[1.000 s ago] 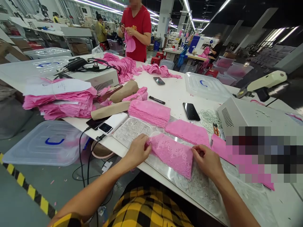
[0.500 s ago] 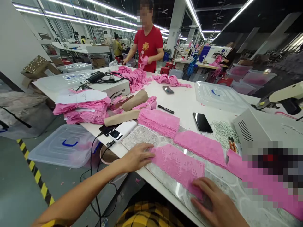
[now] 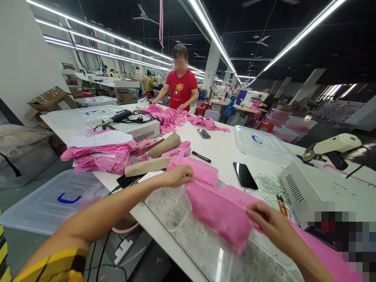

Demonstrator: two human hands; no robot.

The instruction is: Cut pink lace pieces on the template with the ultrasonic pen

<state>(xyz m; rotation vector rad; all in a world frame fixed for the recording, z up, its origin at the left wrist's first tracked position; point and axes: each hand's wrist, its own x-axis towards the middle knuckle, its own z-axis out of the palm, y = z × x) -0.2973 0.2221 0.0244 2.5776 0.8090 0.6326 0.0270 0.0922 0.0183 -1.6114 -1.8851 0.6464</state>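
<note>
your left hand [image 3: 179, 176] and right hand [image 3: 268, 220] pinch opposite ends of a pink rectangular cloth [image 3: 219, 213]. it hangs over the white desk [image 3: 219, 145].

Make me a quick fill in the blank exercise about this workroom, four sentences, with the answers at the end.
1. Your left hand and right hand hold one piece of ____ fabric between them.
2. Across the table, a co-worker wears a ____ shirt.
3. In the picture, the black marker lies to the ____ (left or right) of the black phone beside the tangled cord.
4. The small tool near that cord has ____ handles.

Missing words: pink; red; left; orange.
</note>
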